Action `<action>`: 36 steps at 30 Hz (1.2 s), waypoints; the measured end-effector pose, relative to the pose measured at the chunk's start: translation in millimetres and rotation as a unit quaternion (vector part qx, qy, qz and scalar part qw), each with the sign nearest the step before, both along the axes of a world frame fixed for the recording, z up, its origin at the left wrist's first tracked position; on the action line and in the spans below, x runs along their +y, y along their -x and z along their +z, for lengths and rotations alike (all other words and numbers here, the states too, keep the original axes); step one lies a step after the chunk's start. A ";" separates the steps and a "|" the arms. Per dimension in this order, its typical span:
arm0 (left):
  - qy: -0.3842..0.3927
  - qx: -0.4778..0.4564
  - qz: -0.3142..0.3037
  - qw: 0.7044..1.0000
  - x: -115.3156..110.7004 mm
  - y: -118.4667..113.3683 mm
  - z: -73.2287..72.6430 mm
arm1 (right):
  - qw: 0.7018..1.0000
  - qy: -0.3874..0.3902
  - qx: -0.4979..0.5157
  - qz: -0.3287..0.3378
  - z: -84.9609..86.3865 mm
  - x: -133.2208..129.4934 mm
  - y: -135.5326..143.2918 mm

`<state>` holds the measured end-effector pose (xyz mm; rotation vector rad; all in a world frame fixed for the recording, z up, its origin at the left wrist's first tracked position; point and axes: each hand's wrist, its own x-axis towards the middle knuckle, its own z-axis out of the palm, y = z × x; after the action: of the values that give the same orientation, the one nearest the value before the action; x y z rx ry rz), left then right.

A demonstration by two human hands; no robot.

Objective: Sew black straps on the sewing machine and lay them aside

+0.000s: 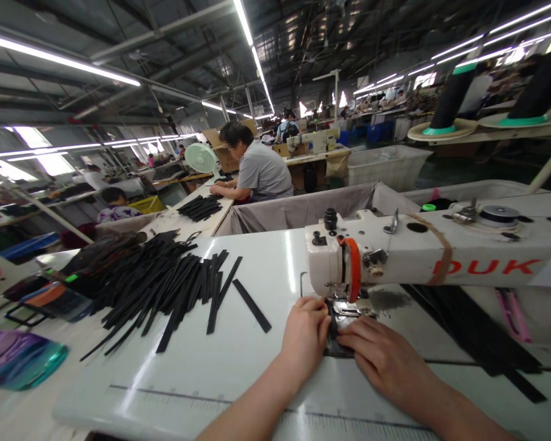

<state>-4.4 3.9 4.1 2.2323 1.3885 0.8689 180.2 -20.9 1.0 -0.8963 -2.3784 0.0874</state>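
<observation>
A white sewing machine (330, 257) with an orange ring stands before me, its needle area just above my fingertips. My left hand (305, 334) is curled at the left of the presser foot, its fingers closed on the edge of a dark strip (334, 343). From the right, my right hand (390, 358) presses its closed fingers onto the same strip. Most of the strip is hidden by the fingers and the machine. To the left, a large heap of black strips (165, 288) lies on the table, with one loose strip (252, 306) apart from it.
More black strips (477, 331) lie under the machine arm near pink-handled snips (513, 315). At far left are a purple-teal container (22, 360) and a clear box (62, 300). Thread cones (452, 98) stand upper right. A co-worker (264, 165) sits beyond a cloth-lined bin (298, 205).
</observation>
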 end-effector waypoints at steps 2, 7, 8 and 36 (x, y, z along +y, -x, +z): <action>-0.001 0.004 -0.002 1.000 0.1 -0.3 0.2 | 1.000 -0.014 -0.008 -0.013 -1.7 3.1 0.0; -0.009 0.019 -0.002 1.000 0.0 -1.2 -1.3 | 0.995 -0.051 -0.071 -0.051 -8.6 10.1 0.3; -0.013 0.020 -0.003 1.000 -0.1 -1.4 -1.6 | 0.993 -0.054 -0.083 -0.059 -10.1 11.0 0.6; -0.028 0.129 0.025 0.991 -4.0 -12.9 0.2 | 0.988 -0.056 -0.113 -0.091 -20.3 12.9 3.0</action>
<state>8.5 -0.2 4.4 2.4313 1.5556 0.6594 177.2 -8.0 -19.3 -1.1146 -2.4648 -0.2290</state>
